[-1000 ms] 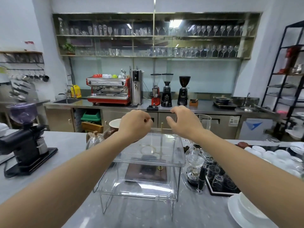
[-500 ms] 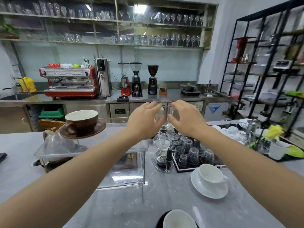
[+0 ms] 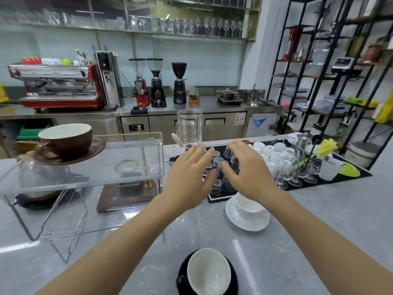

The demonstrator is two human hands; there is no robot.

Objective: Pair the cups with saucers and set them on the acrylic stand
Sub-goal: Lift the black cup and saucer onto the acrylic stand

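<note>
A clear acrylic stand (image 3: 136, 167) sits on the grey counter at the left. On its top left corner stands a brown cup (image 3: 66, 140) on a brown saucer (image 3: 93, 149). A white cup (image 3: 247, 206) rests on a white saucer (image 3: 244, 223) right of centre. At the near edge a black cup with a white inside (image 3: 207, 272) sits on a black saucer (image 3: 234, 282). My left hand (image 3: 189, 179) and my right hand (image 3: 246, 173) hover side by side above the counter, fingers spread, holding nothing, just beyond the white cup.
A black mat with several small glasses (image 3: 221, 188) lies under my hands. A tall glass siphon (image 3: 189, 128) stands behind them. White cups (image 3: 270, 152), stemmed glasses and a yellow flower (image 3: 328, 146) crowd the right. A wooden base (image 3: 125, 195) sits under the stand.
My view has swung right and down. Both hands have left the stand and dropped toward the white cup, fingers opening. The black cup and saucer have come into view.
</note>
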